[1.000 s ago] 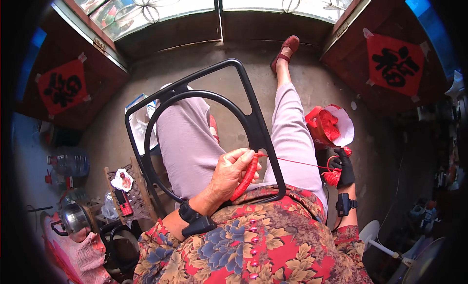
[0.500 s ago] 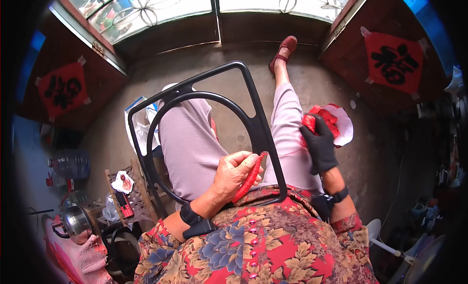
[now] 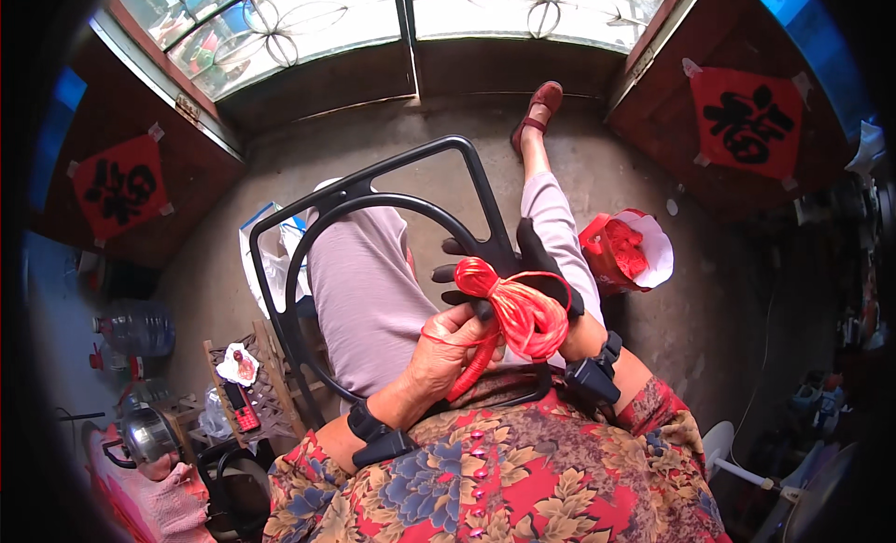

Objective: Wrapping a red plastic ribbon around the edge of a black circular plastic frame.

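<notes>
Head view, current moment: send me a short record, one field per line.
Left hand: bare left hand, fingers closed at the red cord wrapping
Right hand: black-gloved right hand, fingers spread, partly behind the red cord skein
Frame: black frame with round inner ring, wrapping at the ring's lower right
Supply: red container right of the frame, red cord inside

Black frame (image 3: 483,193): here it is, over the person's lap, a red-wrapped stretch (image 3: 474,370) at its near right!
Left hand (image 3: 441,358): bare, pinching the red cord right at the frame's wrapped stretch.
Right hand (image 3: 541,261): black-gloved, fingers spread at the frame's right side.
Cord bundle (image 3: 529,321): bright red, against that glove, over the frame's near right corner.
Container (image 3: 602,270): red, well right of the frame, red material inside.
</notes>
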Motion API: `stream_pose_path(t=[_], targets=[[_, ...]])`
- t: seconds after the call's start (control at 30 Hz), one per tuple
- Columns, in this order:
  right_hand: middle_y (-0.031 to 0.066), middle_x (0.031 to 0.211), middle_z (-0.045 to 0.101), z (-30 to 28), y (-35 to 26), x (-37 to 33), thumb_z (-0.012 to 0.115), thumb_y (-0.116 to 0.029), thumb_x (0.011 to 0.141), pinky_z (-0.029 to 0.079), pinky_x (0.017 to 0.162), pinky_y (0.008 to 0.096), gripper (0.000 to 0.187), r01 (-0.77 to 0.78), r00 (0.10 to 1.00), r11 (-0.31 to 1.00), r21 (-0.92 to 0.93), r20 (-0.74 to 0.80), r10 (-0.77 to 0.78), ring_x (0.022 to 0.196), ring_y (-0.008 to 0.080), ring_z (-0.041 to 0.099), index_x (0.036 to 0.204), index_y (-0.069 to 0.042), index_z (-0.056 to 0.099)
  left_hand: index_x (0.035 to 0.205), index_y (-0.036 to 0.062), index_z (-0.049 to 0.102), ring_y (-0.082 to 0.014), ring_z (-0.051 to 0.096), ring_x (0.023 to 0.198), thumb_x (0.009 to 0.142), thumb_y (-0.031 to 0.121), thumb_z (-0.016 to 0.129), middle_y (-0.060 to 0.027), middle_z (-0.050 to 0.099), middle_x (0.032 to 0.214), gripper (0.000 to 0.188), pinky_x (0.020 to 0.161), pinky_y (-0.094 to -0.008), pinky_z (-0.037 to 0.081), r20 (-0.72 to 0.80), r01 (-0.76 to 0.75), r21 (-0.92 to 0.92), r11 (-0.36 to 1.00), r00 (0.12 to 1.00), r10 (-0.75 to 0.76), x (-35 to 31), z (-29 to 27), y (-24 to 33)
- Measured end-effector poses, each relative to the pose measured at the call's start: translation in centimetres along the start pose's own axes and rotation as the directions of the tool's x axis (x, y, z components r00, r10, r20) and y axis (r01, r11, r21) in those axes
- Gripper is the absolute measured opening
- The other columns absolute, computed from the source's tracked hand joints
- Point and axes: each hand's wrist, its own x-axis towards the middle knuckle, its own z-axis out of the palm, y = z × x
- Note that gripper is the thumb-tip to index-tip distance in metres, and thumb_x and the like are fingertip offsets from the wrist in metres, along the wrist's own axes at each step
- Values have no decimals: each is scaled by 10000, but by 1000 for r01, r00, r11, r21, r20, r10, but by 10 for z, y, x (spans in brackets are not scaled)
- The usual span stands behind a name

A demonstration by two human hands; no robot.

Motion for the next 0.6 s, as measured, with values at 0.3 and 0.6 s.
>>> stream_pose_path(t=[0.3, 0.6], targets=[[47, 1027, 593, 11, 14, -49, 687, -160, 770, 449, 816, 265, 452, -225, 878, 930, -292, -475, 63, 910, 103, 551, 1165, -14, 523, 996, 31, 563, -92, 617, 723, 890, 175, 579, -36, 628, 887, 180, 608, -195, 515, -215, -111, 38, 993, 969, 117, 9, 5, -6], [68, 1003, 606, 30, 23, -63, 670, -144, 769, 455, 819, 267, 430, -148, 862, 970, -192, -507, 31, 913, 109, 549, 1142, 24, 535, 916, 46, 579, -14, 517, 576, 892, 179, 583, 19, 604, 754, 135, 492, -148, 423, -237, -138, 154, 978, 956, 172, 9, 10, -3]])
